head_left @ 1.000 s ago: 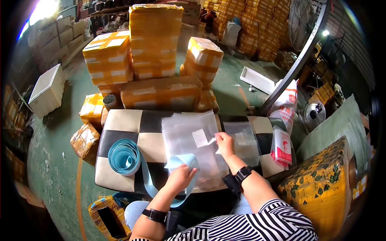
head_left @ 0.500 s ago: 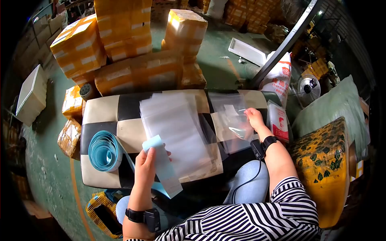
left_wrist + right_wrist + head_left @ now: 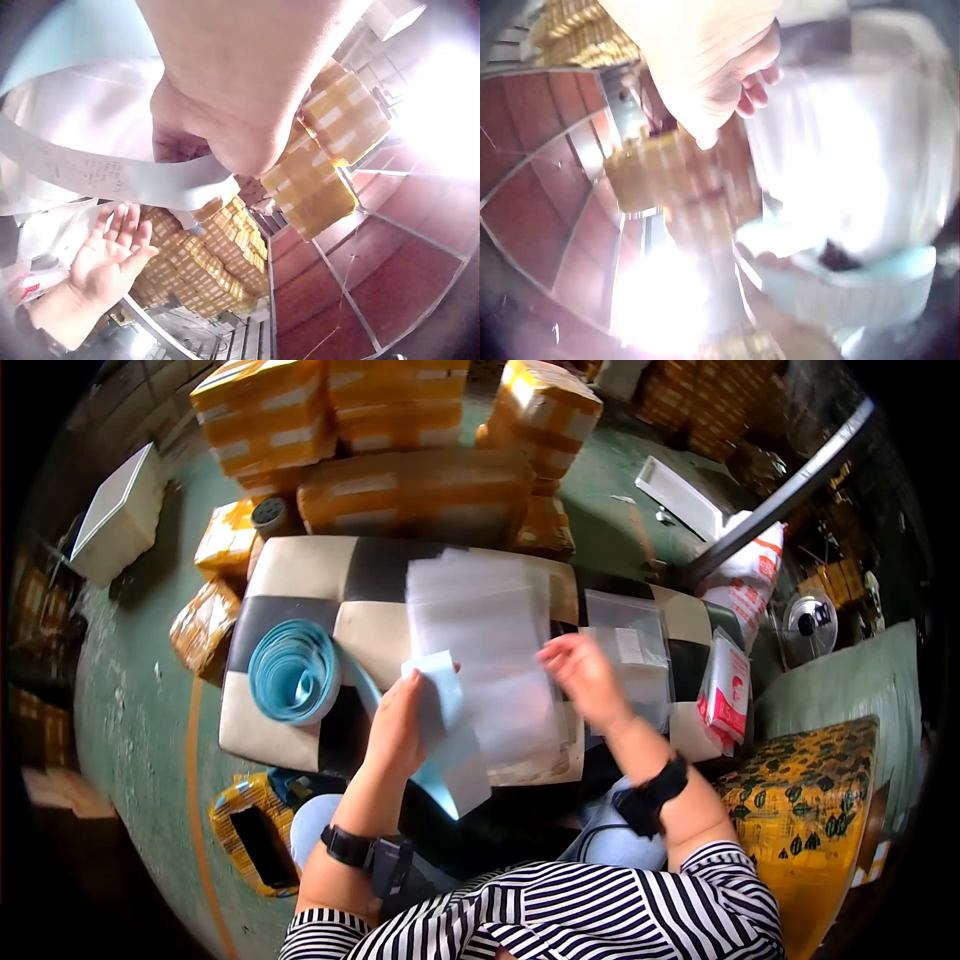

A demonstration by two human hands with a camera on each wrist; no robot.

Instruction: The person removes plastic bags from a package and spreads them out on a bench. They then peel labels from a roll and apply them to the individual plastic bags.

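Observation:
A light-blue strip of labels (image 3: 440, 705) is pinched in my left hand (image 3: 395, 730), its free end hanging towards my lap. It runs back to a coiled roll of labels (image 3: 293, 672) on the left of the checkered bench. Faint print shows on the strip (image 3: 82, 169) in the left wrist view. My right hand (image 3: 585, 678), fingers spread and nothing visible in it, hovers by the right edge of a stack of clear plastic bags (image 3: 480, 620). To its right lie more clear bags (image 3: 655, 680), with a white label (image 3: 630, 644) on top.
The padded bench (image 3: 375, 630) has black and cream squares. A red-and-white packet (image 3: 728, 685) lies at its right end. Taped cartons (image 3: 415, 500) stand behind it, and a leaf-patterned yellow bundle (image 3: 800, 800) is beside my right arm. A slanted metal pole (image 3: 785, 495) rises at the right.
My right hand went right to the other bags, then came back left to the big stack's edge. The label earlier on the big stack's top no longer shows there. My left hand kept the strip.

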